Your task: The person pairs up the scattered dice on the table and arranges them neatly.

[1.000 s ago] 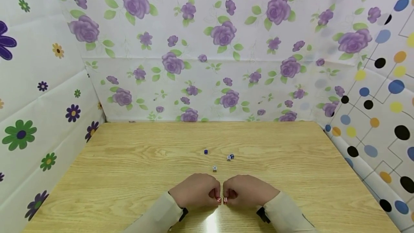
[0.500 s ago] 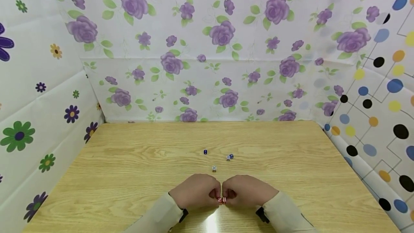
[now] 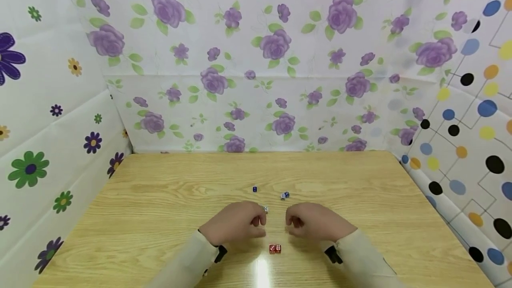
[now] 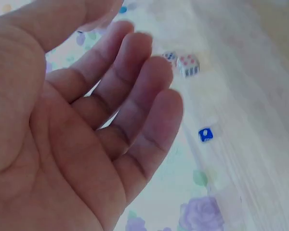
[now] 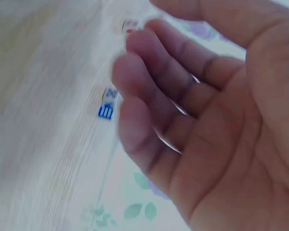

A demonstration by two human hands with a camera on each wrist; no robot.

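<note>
Two red dice (image 3: pixel 275 248) sit side by side, touching, on the wooden table near its front. My left hand (image 3: pixel 236 222) hovers just beyond them on the left, fingers loosely bent and holding nothing. Opposite it, my right hand (image 3: pixel 321 222) is likewise bare, with a gap between thumb and fingers. A white die (image 3: pixel 266 209) lies right by the left fingertips, partly covered in the head view. In the left wrist view a blue die (image 4: pixel 205 134) and a white die (image 4: pixel 188 66) show beyond the fingers; another blue die (image 5: pixel 106 111) appears in the right wrist view.
Farther back on the table (image 3: pixel 180 177) are a blue die (image 3: pixel 254 189) and, to its right, a white die (image 3: pixel 283 196) against another blue die (image 3: pixel 287 194). A flowered cloth (image 3: pixel 248 57) hangs behind; patterned cloths flank both sides.
Both hands brought the red dice together until they touched, then let go. The hands have since moved apart and away from the body, leaving the red pair on the table.
</note>
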